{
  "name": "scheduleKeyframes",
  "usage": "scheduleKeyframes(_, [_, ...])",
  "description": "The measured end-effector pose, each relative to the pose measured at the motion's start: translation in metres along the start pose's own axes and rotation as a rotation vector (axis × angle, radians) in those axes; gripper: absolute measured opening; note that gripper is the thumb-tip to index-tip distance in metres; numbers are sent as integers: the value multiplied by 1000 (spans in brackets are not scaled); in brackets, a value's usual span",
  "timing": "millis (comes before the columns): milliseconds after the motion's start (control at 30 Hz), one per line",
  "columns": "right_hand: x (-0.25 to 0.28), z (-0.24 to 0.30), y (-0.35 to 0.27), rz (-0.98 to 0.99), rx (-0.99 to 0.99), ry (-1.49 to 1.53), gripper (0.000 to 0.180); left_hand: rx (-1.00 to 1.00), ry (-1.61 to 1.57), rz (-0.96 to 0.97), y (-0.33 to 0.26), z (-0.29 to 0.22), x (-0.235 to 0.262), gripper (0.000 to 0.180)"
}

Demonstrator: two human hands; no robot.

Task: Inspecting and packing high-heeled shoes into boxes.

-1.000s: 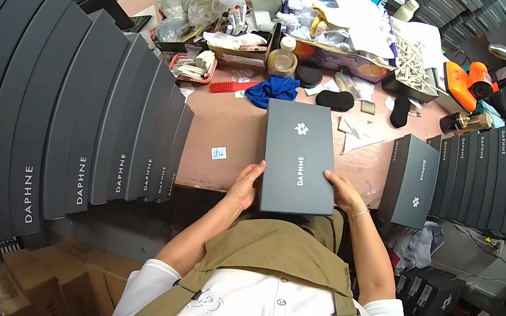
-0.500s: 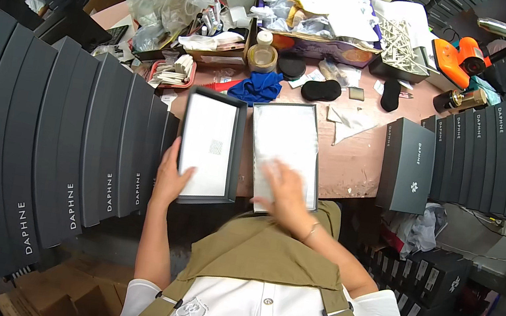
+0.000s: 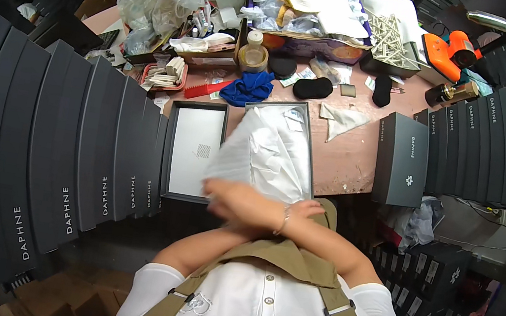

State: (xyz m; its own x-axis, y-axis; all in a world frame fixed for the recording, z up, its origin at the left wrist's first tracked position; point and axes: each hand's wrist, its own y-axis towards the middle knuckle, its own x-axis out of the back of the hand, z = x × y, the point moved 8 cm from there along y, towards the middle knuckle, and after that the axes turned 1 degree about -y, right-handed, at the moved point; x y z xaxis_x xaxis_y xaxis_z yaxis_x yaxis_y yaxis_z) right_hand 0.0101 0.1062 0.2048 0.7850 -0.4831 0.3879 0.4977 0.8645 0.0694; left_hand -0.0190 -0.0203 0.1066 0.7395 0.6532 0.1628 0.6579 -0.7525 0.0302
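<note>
A grey shoebox (image 3: 313, 168) lies uncovered before me, with white tissue paper (image 3: 276, 162) inside. One sheet of the paper is raised on the left and smeared by motion. My forearms cross. My right hand (image 3: 229, 199), over the left arm, is at the lower corner of that raised sheet and seems to grip it; its fingers are blurred. From beneath, my left hand (image 3: 308, 209) reaches to the box's near right corner, fingers stretched out. Left of the box lies a grey box lid (image 3: 191, 168), white inside with a small printed square.
Upright dark grey shoeboxes line the left (image 3: 95, 138) and right (image 3: 488, 150); one closed shoebox (image 3: 403, 160) stands nearer. Behind are a blue cloth (image 3: 247, 87), a red comb (image 3: 205, 88), a jar (image 3: 253, 56), black pads (image 3: 313, 88), a white cloth (image 3: 341, 120) and an orange tool (image 3: 444, 56).
My left hand has left the lid and crossed right under my right arm. My right hand has swung left. The flat white surface in the box has become rumpled, partly lifted tissue paper.
</note>
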Motion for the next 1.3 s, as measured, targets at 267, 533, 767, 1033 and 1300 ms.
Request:
scheduleKeyframes(267, [52, -113, -77, -313, -357, -466, 57, 534, -336, -1237, -138, 131, 105, 58])
scheduleKeyframes(533, [34, -189, -65, -293, -388, -635, 75, 567, -191, -1105, -108, 137, 108, 56])
scheduleKeyframes(767, [153, -107, -147, -191, -402, 186, 74, 356, 122, -1149, -104, 59, 141, 41])
scheduleKeyframes(1033, [191, -156, -174, -562, -553, -973, 61, 388, 785, -527, 63, 59, 195, 43])
scheduleKeyframes(1300, [105, -164, -99, -368, -387, -711, 61, 697, 899, -346, 83, 101, 213, 34])
